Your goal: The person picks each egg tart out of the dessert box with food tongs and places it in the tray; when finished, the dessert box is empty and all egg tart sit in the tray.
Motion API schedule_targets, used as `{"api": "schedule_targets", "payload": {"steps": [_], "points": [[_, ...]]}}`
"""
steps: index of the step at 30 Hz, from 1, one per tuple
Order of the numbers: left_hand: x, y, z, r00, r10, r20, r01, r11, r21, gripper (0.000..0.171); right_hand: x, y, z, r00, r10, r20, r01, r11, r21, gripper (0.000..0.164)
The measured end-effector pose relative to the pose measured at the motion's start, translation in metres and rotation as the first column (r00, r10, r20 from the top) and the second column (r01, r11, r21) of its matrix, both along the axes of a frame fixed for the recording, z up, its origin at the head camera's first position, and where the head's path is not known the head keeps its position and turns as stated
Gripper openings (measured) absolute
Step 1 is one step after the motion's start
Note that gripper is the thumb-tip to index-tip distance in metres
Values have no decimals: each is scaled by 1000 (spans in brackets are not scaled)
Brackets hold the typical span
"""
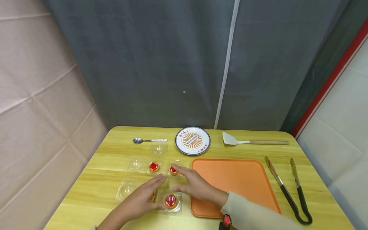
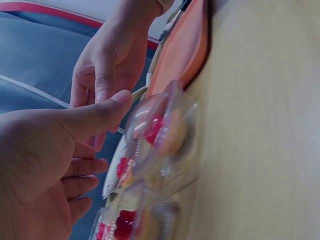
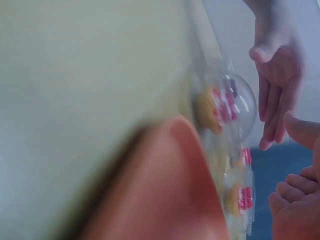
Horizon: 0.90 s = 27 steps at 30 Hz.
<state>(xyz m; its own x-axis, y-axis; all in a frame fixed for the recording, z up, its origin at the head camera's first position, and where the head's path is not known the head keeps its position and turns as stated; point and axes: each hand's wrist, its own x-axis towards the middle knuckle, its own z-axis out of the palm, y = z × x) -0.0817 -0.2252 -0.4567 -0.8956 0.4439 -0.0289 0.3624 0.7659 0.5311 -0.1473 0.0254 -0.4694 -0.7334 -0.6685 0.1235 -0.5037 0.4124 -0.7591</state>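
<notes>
Several small tarts with red topping sit in clear plastic boxes on the table. The front right tart lies under a clear domed lid. My left hand hovers just left of that box, fingers extended and thumb toward it, partly hiding another tart. My right hand is above and right of the boxes, fingers stretched out, overlapping the back right tart in the head view. A further tart sits at the back left. Both hands hold nothing, their palms facing each other.
Right of the boxes lies an orange tray, its left part under my right forearm. Black-handled tongs lie farther right. Along the back are a spoon, a patterned plate and a spatula. Clear lids spread leftward.
</notes>
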Motion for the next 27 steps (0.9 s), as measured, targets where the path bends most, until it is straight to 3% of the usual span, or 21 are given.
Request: {"api": "schedule_targets", "payload": {"steps": [5, 9, 13, 20, 27], "points": [[11, 4, -8, 996, -65, -58, 60, 995, -84, 101, 15, 8, -7, 1000, 21, 9, -22, 999, 33, 85], [13, 3, -17, 988, -106, -111, 90, 986, -142, 102, 24, 13, -11, 999, 37, 15, -37, 998, 44, 85], [12, 3, -23, 987, -107, -122, 86, 982, -167, 94, 30, 20, -15, 999, 47, -2, -47, 996, 69, 84], [6, 5, -28, 990, -83, -116, 67, 989, -133, 84, 34, 27, -25, 994, 56, -91, -43, 989, 141, 84], [2, 5, -32, 997, -52, -61, 50, 998, -46, 80, 36, 27, -38, 990, 46, -132, -16, 976, 215, 93]]}}
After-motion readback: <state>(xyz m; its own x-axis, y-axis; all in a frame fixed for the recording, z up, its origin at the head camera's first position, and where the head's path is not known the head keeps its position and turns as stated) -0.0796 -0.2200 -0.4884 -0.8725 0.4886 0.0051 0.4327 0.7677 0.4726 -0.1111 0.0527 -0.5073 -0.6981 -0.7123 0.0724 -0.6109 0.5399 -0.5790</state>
